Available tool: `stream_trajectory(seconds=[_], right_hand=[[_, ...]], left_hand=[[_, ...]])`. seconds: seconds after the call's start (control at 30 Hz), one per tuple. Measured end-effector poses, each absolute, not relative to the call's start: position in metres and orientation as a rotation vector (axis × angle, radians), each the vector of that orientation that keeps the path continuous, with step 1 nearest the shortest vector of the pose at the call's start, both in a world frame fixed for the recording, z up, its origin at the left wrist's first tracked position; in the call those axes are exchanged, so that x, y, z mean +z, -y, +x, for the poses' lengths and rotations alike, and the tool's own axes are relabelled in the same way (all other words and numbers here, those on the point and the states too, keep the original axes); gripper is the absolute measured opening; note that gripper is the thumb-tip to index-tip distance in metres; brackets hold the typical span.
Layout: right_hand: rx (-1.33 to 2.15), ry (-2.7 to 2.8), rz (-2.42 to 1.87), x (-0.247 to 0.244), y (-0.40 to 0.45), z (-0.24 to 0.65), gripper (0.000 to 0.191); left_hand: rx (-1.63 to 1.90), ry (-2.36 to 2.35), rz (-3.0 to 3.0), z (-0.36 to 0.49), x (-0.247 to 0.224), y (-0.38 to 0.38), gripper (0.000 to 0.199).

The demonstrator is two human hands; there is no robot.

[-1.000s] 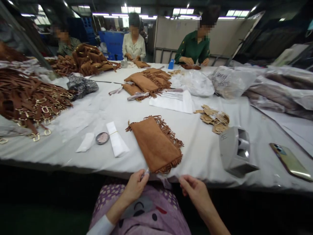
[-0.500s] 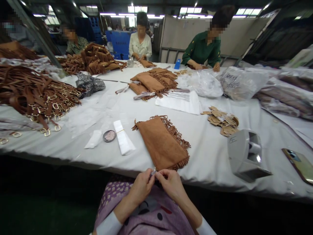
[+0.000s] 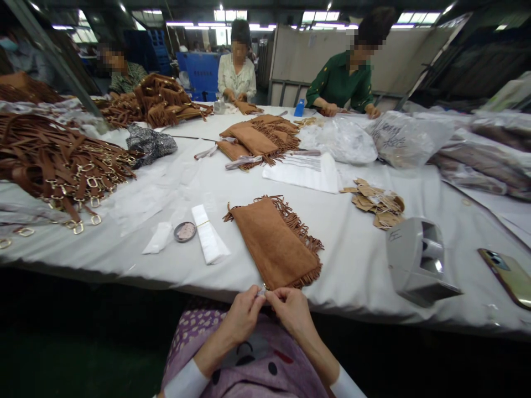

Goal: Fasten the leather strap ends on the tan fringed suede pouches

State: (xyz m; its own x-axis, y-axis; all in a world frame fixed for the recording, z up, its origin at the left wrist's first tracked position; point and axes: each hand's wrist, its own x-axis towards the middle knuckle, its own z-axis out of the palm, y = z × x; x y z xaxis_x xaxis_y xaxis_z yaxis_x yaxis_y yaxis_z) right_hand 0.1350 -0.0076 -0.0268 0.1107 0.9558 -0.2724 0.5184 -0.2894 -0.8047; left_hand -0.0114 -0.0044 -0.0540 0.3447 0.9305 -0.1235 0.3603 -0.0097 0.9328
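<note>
A brown suede-like fringed pouch [image 3: 276, 240] lies flat on the white-covered table, its fringe along the far and right edges. At its near corner, by the table edge, sits a small gold-coloured metal piece [image 3: 264, 287]. Just below that corner my left hand [image 3: 244, 313] is closed in a pinch on a small pale strip [image 3: 261, 293]. My right hand [image 3: 290, 312] pinches at the same strip, thumb and forefinger almost touching the left fingertips. The fingers partly hide the strip, so I cannot tell how it joins the pouch.
Left stand a banded stack of white slips [image 3: 207, 235], a round dish [image 3: 185, 231] and brown straps [image 3: 62, 160]. Rightward are cardboard tags [image 3: 377, 204], a grey tape dispenser [image 3: 410, 262] and a phone [image 3: 506, 276]. More pouches [image 3: 257, 138] lie ahead; co-workers sit across the table.
Both hands stay pinched at the pouch's near corner with only slight finger movement. The view has shifted a little. Across the table, the co-worker in green has moved their hands slightly.
</note>
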Motion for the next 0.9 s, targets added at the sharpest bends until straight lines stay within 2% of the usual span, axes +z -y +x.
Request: stream_trajectory(seconds=[0.17,0.27,0.43,0.6,0.73,0.9], right_hand=[[1.145,1.343,-1.861,-0.032,0.01,0.133,0.041],[1.244,1.264,-1.799,-0.038,0.012,0.133,0.038],[1.445,1.065,-1.656,-0.042,0.018,0.136,0.025],[1.491,0.857,-1.6,-0.035,0.023,0.134,0.025],[1.402,0.796,-1.626,-0.033,0.026,0.128,0.027],[1.184,0.982,-1.631,-0.036,0.029,0.124,0.028]], left_hand=[[0.74,-1.326,1.291,-0.002,-0.063,0.002,0.047],[0.738,-1.28,1.038,0.003,-0.067,0.002,0.053],[0.757,-1.172,0.652,0.007,-0.057,0.002,0.047],[0.783,-1.067,0.483,0.006,-0.045,0.0,0.041],[0.762,-0.989,0.389,0.006,-0.041,-0.001,0.037],[0.75,-0.941,0.349,0.007,-0.042,0.0,0.037]])
